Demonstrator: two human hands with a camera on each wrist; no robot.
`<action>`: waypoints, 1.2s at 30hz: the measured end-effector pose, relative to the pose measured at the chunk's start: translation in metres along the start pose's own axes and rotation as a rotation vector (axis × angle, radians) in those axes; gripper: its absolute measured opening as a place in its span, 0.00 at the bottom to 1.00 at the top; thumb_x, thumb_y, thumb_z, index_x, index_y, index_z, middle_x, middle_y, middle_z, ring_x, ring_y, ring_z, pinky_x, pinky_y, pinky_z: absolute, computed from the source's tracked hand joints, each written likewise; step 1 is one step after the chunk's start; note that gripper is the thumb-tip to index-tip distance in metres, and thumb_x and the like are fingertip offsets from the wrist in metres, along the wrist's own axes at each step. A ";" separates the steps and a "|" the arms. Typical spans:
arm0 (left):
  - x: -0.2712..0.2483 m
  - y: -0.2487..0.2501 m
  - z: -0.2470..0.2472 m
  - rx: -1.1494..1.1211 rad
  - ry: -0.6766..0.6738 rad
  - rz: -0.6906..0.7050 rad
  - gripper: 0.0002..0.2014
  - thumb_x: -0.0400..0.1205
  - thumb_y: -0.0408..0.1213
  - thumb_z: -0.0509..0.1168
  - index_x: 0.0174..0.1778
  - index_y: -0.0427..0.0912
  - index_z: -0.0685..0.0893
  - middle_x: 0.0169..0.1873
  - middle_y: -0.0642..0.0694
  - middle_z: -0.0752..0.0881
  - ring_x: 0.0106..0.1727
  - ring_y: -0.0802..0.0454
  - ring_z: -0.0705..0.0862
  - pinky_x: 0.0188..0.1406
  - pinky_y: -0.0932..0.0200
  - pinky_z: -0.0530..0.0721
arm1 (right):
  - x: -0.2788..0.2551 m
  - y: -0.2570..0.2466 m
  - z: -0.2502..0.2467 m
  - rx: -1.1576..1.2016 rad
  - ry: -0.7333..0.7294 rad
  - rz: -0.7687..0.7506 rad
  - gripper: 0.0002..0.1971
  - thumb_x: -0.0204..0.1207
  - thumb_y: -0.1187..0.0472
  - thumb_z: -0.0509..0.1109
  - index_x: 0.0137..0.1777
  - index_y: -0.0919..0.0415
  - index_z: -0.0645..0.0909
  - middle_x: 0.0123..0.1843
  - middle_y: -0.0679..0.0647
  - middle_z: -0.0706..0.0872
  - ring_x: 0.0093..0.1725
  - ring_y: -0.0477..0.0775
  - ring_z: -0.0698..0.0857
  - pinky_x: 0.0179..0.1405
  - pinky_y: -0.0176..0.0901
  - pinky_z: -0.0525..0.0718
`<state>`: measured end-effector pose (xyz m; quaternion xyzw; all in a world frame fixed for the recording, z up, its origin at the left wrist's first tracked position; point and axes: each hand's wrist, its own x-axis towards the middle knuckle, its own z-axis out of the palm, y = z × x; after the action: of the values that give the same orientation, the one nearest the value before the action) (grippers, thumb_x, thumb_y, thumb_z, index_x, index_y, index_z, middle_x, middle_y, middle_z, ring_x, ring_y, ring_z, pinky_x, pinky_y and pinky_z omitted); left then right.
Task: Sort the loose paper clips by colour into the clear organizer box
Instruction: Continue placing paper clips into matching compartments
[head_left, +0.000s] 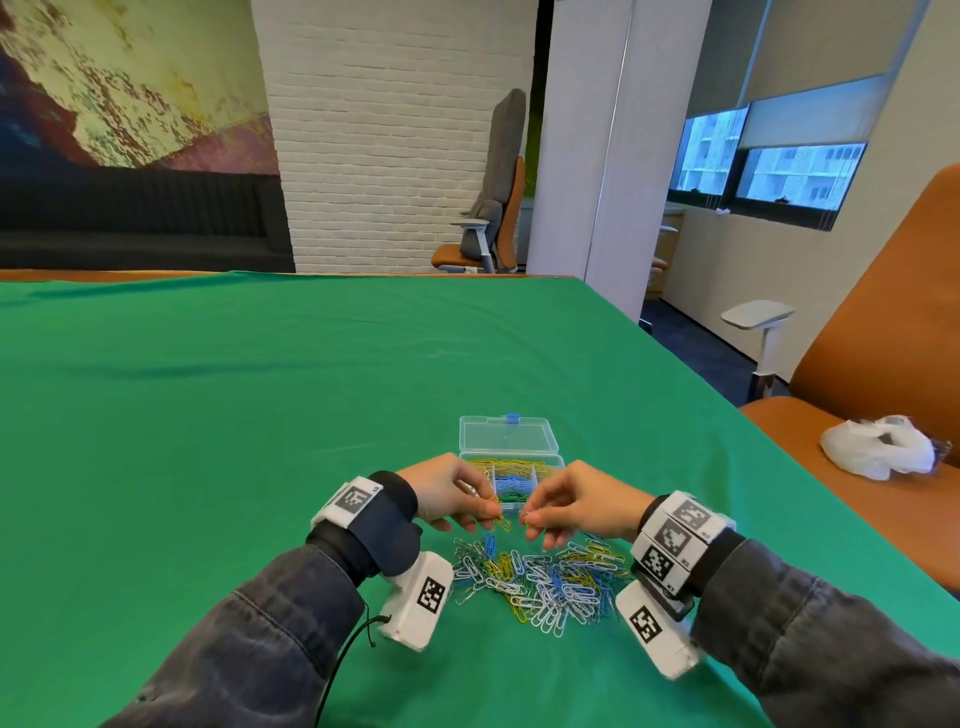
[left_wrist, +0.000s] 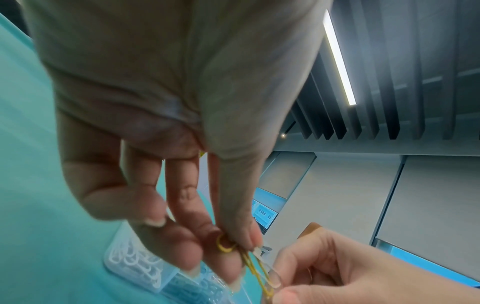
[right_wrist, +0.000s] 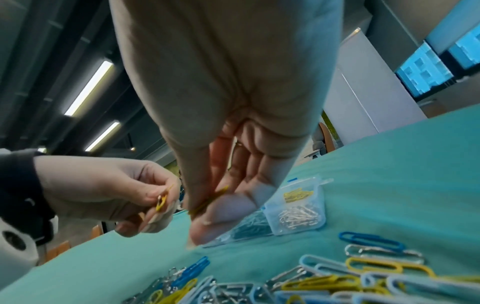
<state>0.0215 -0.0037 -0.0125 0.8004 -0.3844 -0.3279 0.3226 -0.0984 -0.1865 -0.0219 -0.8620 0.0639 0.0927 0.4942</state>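
Nearest the head camera, dark denim sleeves (head_left: 249, 639) frame the loose heap of paper clips (head_left: 540, 582), thin bent wire in blue, yellow and white on the green cloth surface (head_left: 260, 415). Just beyond the heap, the left hand (head_left: 447, 493) and right hand (head_left: 582, 504) each pinch yellow clips (left_wrist: 255, 267), seemingly linked. Behind them the clear plastic organizer box (head_left: 511, 457) is partly hidden, lid open; its green compartment is barely visible.
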 end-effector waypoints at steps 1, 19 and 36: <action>0.000 0.000 0.000 -0.003 0.008 -0.004 0.06 0.81 0.46 0.70 0.43 0.48 0.85 0.36 0.57 0.89 0.34 0.64 0.84 0.28 0.71 0.78 | 0.000 0.000 0.000 -0.056 -0.003 -0.002 0.03 0.78 0.64 0.72 0.46 0.64 0.86 0.38 0.54 0.91 0.32 0.47 0.88 0.34 0.34 0.85; 0.007 0.000 0.008 -0.181 0.005 -0.026 0.08 0.80 0.41 0.71 0.44 0.39 0.90 0.36 0.52 0.91 0.35 0.62 0.85 0.32 0.67 0.85 | -0.001 -0.014 0.002 -0.342 0.201 -0.148 0.05 0.71 0.57 0.79 0.37 0.55 0.88 0.34 0.51 0.90 0.31 0.40 0.84 0.37 0.33 0.84; 0.008 -0.003 0.005 -0.237 0.129 -0.062 0.12 0.79 0.40 0.72 0.48 0.32 0.89 0.35 0.50 0.91 0.32 0.61 0.84 0.28 0.66 0.85 | 0.016 0.013 -0.033 -0.482 0.464 0.080 0.10 0.80 0.58 0.70 0.43 0.61 0.90 0.34 0.52 0.88 0.22 0.42 0.73 0.21 0.24 0.70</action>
<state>0.0230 -0.0101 -0.0202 0.7877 -0.2965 -0.3286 0.4285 -0.0819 -0.2220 -0.0204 -0.9490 0.1849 -0.0743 0.2443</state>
